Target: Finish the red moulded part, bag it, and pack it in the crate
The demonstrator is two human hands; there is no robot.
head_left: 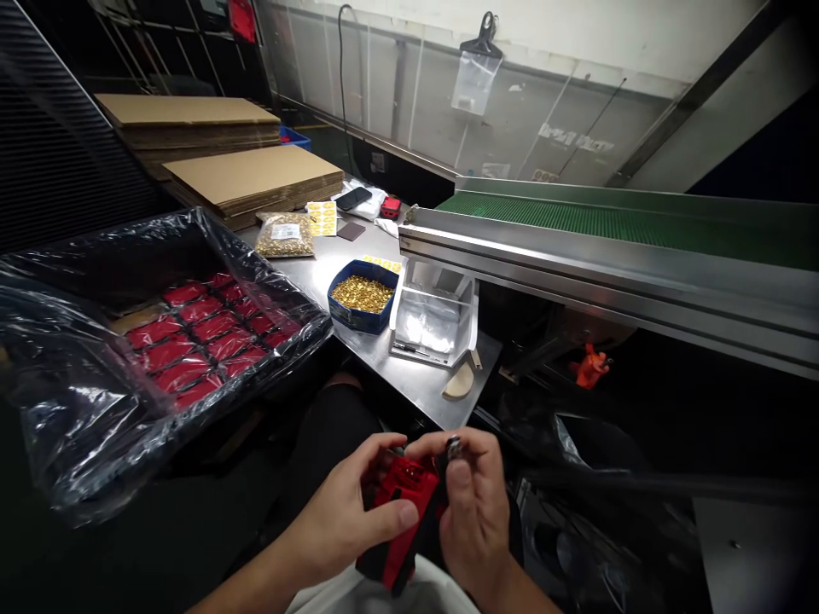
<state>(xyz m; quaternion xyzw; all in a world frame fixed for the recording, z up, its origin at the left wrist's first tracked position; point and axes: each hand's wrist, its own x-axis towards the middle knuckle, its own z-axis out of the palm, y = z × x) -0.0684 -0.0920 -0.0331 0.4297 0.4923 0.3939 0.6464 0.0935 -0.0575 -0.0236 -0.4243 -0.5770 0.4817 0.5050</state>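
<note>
Head view: Hands meet over the lap, just off the near edge of a metal counter (409,388), as a red-and-black housing (400,550) is held up for close handwork. The step in hand appears to be work on a small metallic part (454,448) beside the housing's upper end; whether it is separate or attached cannot be told.

The left hand (345,512) reaches in from the lower left, its thumb laid across the housing's face and its fingers curled behind, closed around the piece. The housing leans, its upper end facing away from the wearer. The right hand (477,516) rises from the lower right, wrist bent inward, thumb and index fingers pinched narrow on the metallic part. Whether its other fingers touch the housing is hidden.

The next move seems to call for a steady left grip and fine control from the right fingertips, since so small a part could slip.

Beyond, a blue bin (358,322) of gold-coloured pieces (363,293) sits on the counter; red items (214,328) fill rows in a plastic-lined crate (281,367) at left.
</note>
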